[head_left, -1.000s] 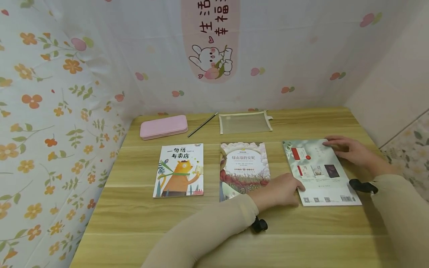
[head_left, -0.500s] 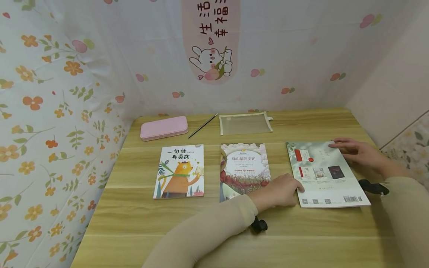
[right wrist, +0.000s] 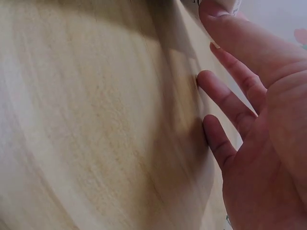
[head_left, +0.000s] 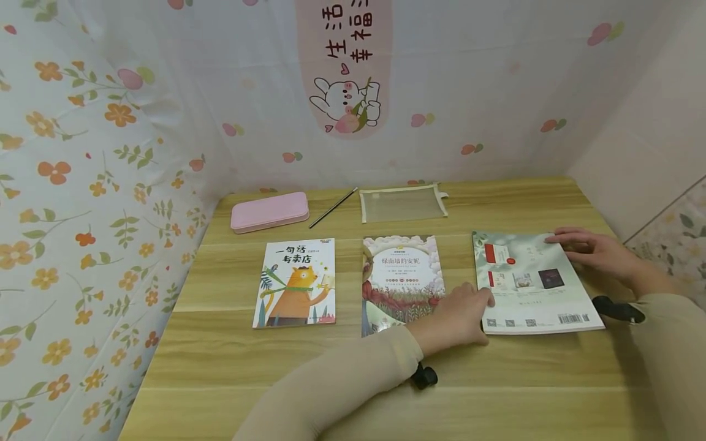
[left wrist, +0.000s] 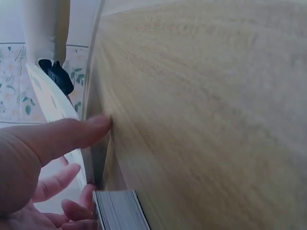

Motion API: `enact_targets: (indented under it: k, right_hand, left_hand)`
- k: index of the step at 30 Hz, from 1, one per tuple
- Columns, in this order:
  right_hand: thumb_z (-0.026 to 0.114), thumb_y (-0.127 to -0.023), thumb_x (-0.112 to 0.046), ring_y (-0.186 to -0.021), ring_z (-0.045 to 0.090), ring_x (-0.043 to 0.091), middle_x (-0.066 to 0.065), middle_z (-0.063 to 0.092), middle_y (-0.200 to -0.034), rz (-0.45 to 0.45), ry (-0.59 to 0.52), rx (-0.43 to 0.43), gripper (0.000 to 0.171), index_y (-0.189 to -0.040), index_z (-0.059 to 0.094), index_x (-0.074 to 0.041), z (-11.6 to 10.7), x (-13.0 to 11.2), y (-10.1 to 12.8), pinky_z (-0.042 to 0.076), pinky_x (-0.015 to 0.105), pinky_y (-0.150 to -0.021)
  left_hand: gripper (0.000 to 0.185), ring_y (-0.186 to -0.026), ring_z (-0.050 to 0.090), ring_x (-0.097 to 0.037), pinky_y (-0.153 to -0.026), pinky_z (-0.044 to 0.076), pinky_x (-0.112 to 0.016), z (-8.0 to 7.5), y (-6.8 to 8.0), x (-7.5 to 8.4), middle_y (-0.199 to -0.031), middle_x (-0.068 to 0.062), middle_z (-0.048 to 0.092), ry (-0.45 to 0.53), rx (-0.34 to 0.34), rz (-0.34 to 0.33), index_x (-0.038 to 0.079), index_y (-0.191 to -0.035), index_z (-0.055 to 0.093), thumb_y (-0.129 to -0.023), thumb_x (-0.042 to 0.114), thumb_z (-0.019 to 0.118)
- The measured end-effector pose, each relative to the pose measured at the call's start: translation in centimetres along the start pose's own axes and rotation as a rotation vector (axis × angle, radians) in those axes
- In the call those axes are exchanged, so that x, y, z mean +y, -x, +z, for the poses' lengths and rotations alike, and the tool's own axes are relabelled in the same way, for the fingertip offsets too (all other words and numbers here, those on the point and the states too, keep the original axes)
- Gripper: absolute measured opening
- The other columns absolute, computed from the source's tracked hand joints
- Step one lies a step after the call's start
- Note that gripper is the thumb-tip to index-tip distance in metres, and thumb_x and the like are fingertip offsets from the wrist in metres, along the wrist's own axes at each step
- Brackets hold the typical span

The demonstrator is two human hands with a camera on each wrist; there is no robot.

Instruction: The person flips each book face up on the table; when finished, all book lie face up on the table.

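Observation:
Three books lie in a row on the wooden table (head_left: pixel 220 349). The right one (head_left: pixel 529 275) lies with its pale green back cover up. My left hand (head_left: pixel 478 308) rests at its lower left corner, fingers touching the left edge. In the left wrist view the thumb (left wrist: pixel 72 136) is straight and the page block of the book (left wrist: pixel 119 210) shows beside my loosely bent fingers. My right hand (head_left: pixel 573 245) lies flat at the book's upper right corner, and its straight fingers (right wrist: pixel 230 103) touch the tabletop in the right wrist view. The orange cat book (head_left: pixel 295 282) and the middle book (head_left: pixel 402 272) are untouched.
A pink pencil case (head_left: pixel 269 210), a dark pen (head_left: pixel 333 207) and a mesh zip pouch (head_left: pixel 403 203) lie along the back of the table. Floral cloth walls close in the left and back sides. A plain wall stands on the right.
The right book has slid a little to the right and turned squarer with the table edge. Both hands moved with it, keeping to its corners.

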State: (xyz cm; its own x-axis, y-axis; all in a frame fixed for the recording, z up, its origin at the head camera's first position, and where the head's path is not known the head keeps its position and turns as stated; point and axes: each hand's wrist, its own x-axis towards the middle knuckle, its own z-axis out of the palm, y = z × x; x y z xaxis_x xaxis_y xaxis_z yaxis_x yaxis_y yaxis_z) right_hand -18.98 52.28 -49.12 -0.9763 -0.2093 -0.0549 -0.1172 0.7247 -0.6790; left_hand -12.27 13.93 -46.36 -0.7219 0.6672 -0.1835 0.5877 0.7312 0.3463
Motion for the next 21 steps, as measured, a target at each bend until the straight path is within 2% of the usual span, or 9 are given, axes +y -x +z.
enact_targets:
  k: [3,7,12,17,21]
  right_hand:
    - [0.067,-0.101,-0.015,-0.119,0.035,-0.027,-0.013,0.045,-0.147,-0.021,-0.02,0.016,0.037,-0.137,0.065,-0.008,0.0,0.0,0.2,0.029,0.002,-0.088]
    - [0.067,-0.099,-0.005,-0.115,0.044,-0.022,-0.019,0.048,-0.14,-0.064,-0.051,0.049,0.033,-0.132,0.066,-0.004,0.1,0.0,0.3,0.035,0.003,-0.087]
    - [0.067,-0.097,0.002,-0.116,0.048,-0.018,-0.026,0.05,-0.135,-0.095,-0.093,0.094,0.03,-0.126,0.066,-0.002,0.2,-0.2,0.4,0.039,0.004,-0.085]
    - [0.067,-0.096,0.005,-0.108,0.054,-0.01,-0.027,0.053,-0.132,-0.099,-0.116,0.154,0.027,-0.123,0.067,0.001,0.1,-1.0,0.5,0.042,0.007,-0.082]
    - [0.069,-0.095,0.003,-0.108,0.052,-0.007,-0.027,0.054,-0.13,-0.093,-0.121,0.208,0.027,-0.122,0.067,0.0,0.1,-1.7,0.6,0.041,0.007,-0.081]
  left_hand:
    - [0.056,-0.092,0.051,-0.003,-0.062,0.039,-0.018,-0.1,0.1,-0.3,-0.109,0.01,0.058,0.007,0.027,-0.004,0.032,-0.125,0.062,-0.078,0.038,0.09]
    - [0.05,-0.096,0.054,-0.004,-0.065,0.041,-0.019,-0.5,0.5,-0.8,-0.112,0.01,0.061,0.029,0.031,-0.002,0.032,-0.125,0.066,-0.08,0.035,0.087]
    - [0.038,-0.1,0.058,-0.004,-0.072,0.043,-0.017,-1.2,1.1,-1.8,-0.109,0.014,0.066,0.009,0.064,0.013,0.032,-0.119,0.071,-0.083,0.033,0.084]
    - [0.026,-0.093,0.056,-0.002,-0.073,0.04,-0.012,-1.7,1.5,-2.9,-0.094,0.017,0.066,0.019,0.132,0.032,0.03,-0.108,0.075,-0.084,0.025,0.081]
    - [0.023,-0.093,0.055,-0.003,-0.074,0.039,-0.012,-1.7,1.9,-3.5,-0.096,0.013,0.066,0.057,0.17,0.044,0.027,-0.106,0.074,-0.085,0.02,0.077]
